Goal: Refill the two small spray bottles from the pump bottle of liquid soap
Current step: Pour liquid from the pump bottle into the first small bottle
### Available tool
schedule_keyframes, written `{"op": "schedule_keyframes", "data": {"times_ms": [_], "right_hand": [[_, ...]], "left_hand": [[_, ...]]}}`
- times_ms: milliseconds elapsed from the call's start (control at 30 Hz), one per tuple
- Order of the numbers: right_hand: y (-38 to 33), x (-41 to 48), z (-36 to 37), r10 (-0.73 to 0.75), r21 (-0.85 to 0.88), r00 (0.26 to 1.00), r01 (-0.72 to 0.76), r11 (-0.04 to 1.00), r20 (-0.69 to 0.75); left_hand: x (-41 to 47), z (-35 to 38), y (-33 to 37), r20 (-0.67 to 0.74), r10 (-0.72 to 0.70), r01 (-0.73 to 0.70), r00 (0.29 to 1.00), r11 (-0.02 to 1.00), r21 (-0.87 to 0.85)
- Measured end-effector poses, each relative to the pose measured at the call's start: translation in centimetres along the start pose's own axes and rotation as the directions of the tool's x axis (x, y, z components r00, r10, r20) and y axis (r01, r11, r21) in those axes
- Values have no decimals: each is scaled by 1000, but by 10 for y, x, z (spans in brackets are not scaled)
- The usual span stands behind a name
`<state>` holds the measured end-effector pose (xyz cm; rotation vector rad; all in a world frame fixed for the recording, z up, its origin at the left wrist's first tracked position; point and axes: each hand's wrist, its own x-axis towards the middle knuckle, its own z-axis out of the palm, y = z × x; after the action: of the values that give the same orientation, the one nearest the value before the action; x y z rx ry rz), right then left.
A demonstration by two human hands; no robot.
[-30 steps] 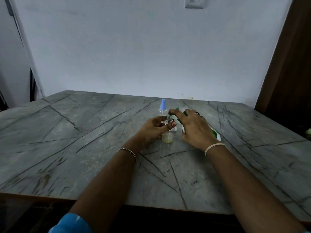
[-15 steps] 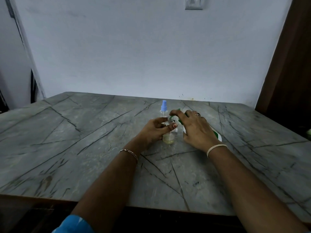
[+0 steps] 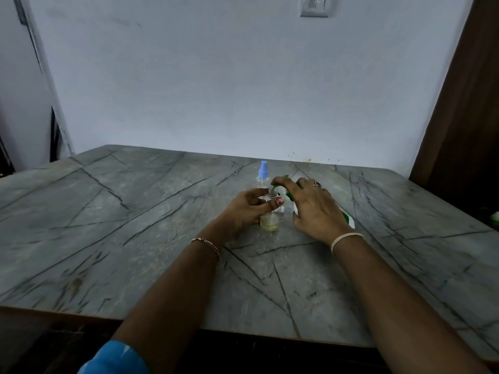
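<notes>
The left hand is curled round the open spray bottle, thumb and fingers pinched just below its bare neck. In this way the light bottle is kept upright on the counter and cannot be tipped while soap is driven in. The right hand is laid over the pump bottle, fingers curled over the pump head, and most of that bottle is hidden beneath it. The pump bottle is set just to the right of the small one, so that its green spout is brought right above the open mouth. A shallow layer of yellowish liquid is seen in the bottom of the open bottle, so the fill is judged to be at an early stage. The second spray bottle, blue sprayer fitted, is stood just behind, out of the way; whether it holds soap cannot be told. The narrow neck is judged the risk: with a slight shift of the spout, soap would be spilled down the outside.
</notes>
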<state>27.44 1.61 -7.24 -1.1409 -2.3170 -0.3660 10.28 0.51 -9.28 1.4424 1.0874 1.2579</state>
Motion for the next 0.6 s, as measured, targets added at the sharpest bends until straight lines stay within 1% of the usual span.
{"op": "schedule_keyframes", "data": {"times_ms": [67, 233, 400, 600], "right_hand": [[2, -2, -2, -7, -14, 1000, 7, 1000, 21], [3, -4, -6, -14, 24, 999, 13, 1000, 43], [-1, 0, -2, 1, 64, 1000, -1, 998, -8], [1, -2, -1, -5, 8, 1000, 5, 1000, -6]], "left_hand": [[0, 0, 0, 1, -2, 2, 1000, 1000, -5], [2, -1, -2, 11, -7, 7, 1000, 1000, -13], [2, -1, -3, 5, -1, 1, 1000, 1000, -9], [4, -1, -3, 3, -15, 15, 1000, 1000, -17]]}}
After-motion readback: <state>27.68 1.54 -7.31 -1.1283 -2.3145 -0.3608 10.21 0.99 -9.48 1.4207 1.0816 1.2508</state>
